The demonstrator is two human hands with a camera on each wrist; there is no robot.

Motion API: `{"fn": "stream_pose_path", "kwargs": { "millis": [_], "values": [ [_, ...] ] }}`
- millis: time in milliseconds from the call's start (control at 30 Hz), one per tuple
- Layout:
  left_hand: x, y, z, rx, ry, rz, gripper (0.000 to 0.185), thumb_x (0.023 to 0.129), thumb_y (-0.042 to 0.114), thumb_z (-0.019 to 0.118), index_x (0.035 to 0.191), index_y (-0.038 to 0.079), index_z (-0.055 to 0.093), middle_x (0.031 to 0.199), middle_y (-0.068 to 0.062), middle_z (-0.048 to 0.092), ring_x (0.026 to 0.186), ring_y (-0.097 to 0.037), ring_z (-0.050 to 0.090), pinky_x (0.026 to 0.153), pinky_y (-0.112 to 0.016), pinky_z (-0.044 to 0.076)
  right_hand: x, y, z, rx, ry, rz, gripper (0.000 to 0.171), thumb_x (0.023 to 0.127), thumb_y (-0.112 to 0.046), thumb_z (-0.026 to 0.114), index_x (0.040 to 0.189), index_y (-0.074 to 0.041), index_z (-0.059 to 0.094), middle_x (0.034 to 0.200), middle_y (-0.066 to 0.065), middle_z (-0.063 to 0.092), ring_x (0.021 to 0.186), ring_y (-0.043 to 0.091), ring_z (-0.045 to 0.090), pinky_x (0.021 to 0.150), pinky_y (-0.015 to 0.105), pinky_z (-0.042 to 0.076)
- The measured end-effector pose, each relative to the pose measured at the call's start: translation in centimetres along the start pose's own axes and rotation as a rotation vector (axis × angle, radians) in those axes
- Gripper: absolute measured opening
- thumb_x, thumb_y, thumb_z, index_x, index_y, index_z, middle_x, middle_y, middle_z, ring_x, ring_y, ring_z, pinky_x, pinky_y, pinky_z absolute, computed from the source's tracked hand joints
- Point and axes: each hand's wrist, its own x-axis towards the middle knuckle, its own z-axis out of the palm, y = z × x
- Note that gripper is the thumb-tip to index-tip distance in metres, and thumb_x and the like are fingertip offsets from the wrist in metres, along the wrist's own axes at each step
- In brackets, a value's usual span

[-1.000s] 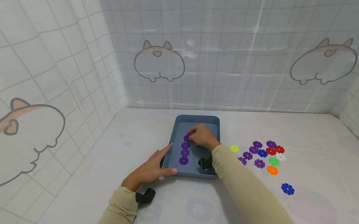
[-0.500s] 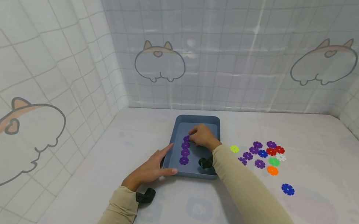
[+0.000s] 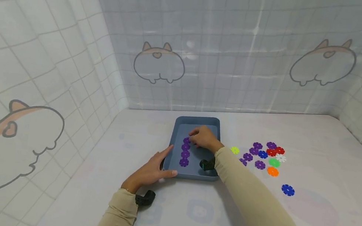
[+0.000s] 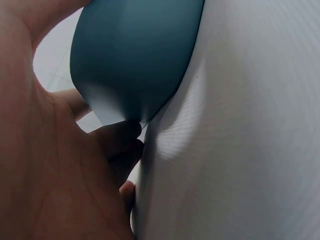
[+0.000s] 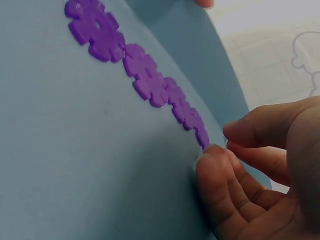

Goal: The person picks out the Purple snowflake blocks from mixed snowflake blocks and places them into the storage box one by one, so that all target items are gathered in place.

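Note:
A blue tray lies on the white table with a column of purple toothed discs inside it. My right hand reaches into the tray and pinches the farthest purple disc between thumb and fingertips, at the end of the row of purple discs. My left hand holds the tray's near left corner, thumb along the left wall. In the left wrist view its fingers curl under the tray corner.
Loose discs lie right of the tray: yellow, several purple, red, white, green, orange, blue. Tiled curtain walls close the left and back.
Both hands stay in place, the right at the far purple disc and the left on the tray corner. Only the view has shifted slightly.

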Motion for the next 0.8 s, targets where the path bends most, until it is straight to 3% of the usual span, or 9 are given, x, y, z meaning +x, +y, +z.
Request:
{"fn": "stream_pose_path", "kwargs": {
  "millis": [233,367,533,800],
  "values": [
    [0.0,-0.1,0.0,-0.002,0.006,-0.002,0.097,0.089,0.055,0.070,0.163,0.030,0.012,0.166,-0.004,0.014,0.151,-0.039,0.002,0.117,-0.064,0.009,-1.2,-0.4,-0.8,0.075,-0.013,-0.034,0.035,0.092,-0.011,0.064,0.124,0.003,0.068,0.091,0.009,0.070,0.070,0.023,0.068,0.067,0.032,0.057],
    [0.0,-0.3,0.0,0.002,0.009,-0.008,0.097,0.088,0.058,0.069,0.162,0.033,0.012,0.166,-0.002,0.014,0.151,-0.037,0.002,0.117,-0.063,0.009,-2.5,-1.0,-1.6,0.138,0.001,-0.057,0.033,0.094,-0.011,0.063,0.124,0.003,0.068,0.101,0.013,0.071,0.081,0.032,0.071,0.072,0.036,0.058],
    [0.0,-0.4,0.1,0.003,0.006,-0.010,0.097,0.089,0.058,0.069,0.162,0.034,0.011,0.166,-0.002,0.014,0.152,-0.037,0.001,0.117,-0.063,0.009,-4.2,-1.1,-2.7,0.202,0.028,-0.056,0.029,0.099,-0.014,0.063,0.124,-0.003,0.069,0.114,0.013,0.068,0.097,0.033,0.069,0.080,0.037,0.059],
    [0.3,-0.4,0.1,0.032,0.013,-0.001,0.096,0.090,0.056,0.068,0.163,0.030,0.011,0.166,-0.006,0.014,0.151,-0.041,0.000,0.117,-0.063,0.007,-7.1,-0.2,-4.9,0.296,0.087,-0.031,0.030,0.101,-0.017,0.063,0.128,-0.005,0.066,0.125,0.021,0.064,0.107,0.036,0.066,0.088,0.039,0.056]
  ]
}}
